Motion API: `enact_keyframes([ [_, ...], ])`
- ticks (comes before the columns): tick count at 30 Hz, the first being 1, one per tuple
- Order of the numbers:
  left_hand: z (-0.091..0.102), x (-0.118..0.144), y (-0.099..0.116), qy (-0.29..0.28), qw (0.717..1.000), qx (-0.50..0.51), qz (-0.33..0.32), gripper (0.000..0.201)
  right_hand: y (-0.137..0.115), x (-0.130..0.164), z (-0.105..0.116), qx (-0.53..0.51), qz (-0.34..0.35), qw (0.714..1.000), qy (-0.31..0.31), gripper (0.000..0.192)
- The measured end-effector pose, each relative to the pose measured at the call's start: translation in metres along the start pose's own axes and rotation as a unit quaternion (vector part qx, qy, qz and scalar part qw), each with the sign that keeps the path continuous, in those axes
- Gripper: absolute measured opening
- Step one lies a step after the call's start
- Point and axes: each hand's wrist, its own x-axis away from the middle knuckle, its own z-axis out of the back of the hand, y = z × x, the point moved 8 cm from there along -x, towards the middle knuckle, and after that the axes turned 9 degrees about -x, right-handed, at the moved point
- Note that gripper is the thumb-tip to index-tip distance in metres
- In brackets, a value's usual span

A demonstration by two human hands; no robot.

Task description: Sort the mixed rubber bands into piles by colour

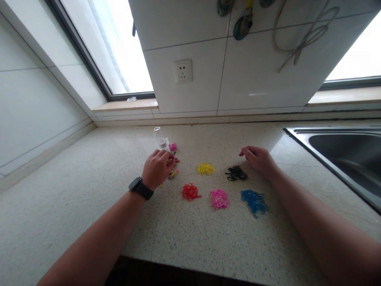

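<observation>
Five colour piles sorted; my left hand (156,169) pinches into the mixed bands (173,167) at ten o'clock, right hand (259,159) loosely curled, empty.

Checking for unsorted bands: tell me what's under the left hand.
Under the left hand, a few mixed-colour bands poke out at the fingertips. Whatever lies beneath the palm is covered.

The speckled countertop (74,206) lies open to the left and along the near edge. Ahead, sorted band piles block the middle: yellow pile (205,168), black pile (236,173), red pile (190,192), pink pile (219,198), blue pile (254,201), with narrow bare lanes between. The steel sink (342,153) bounds the right; a clear bottle (159,138) lies toward the wall.
</observation>
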Motion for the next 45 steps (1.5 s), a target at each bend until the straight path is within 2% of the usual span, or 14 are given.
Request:
enact_keyframes([
  [6,0.009,0.002,0.018,0.018,0.997,0.078,-0.012,0.009,-0.010,0.002,-0.004,0.018,0.012,1.000,-0.012,0.042],
  [13,0.022,0.009,0.055,0.020,0.981,0.188,-0.034,0.010,-0.036,0.015,-0.023,0.053,0.084,0.994,-0.055,0.036],
  [16,0.024,0.015,0.070,0.006,0.973,0.230,-0.036,0.012,-0.062,0.029,-0.036,0.084,0.144,0.982,-0.089,0.025],
  [20,0.023,0.023,0.087,-0.004,0.962,0.270,-0.045,0.013,-0.108,0.056,-0.055,0.099,0.265,0.950,-0.130,0.013],
  [24,0.020,0.028,0.095,-0.008,0.958,0.279,-0.071,0.013,-0.135,0.079,-0.074,0.087,0.327,0.924,-0.178,0.015],
  [31,0.022,0.030,0.098,0.007,0.955,0.278,-0.104,0.010,-0.143,0.088,-0.081,0.077,0.338,0.920,-0.185,0.015],
  [38,0.022,0.031,0.097,0.014,0.957,0.265,-0.115,0.011,-0.146,0.093,-0.085,0.069,0.334,0.913,-0.223,0.016],
  [45,0.024,0.031,0.100,0.018,0.956,0.262,-0.132,0.008,-0.144,0.093,-0.085,0.061,0.339,0.914,-0.214,0.011],
])
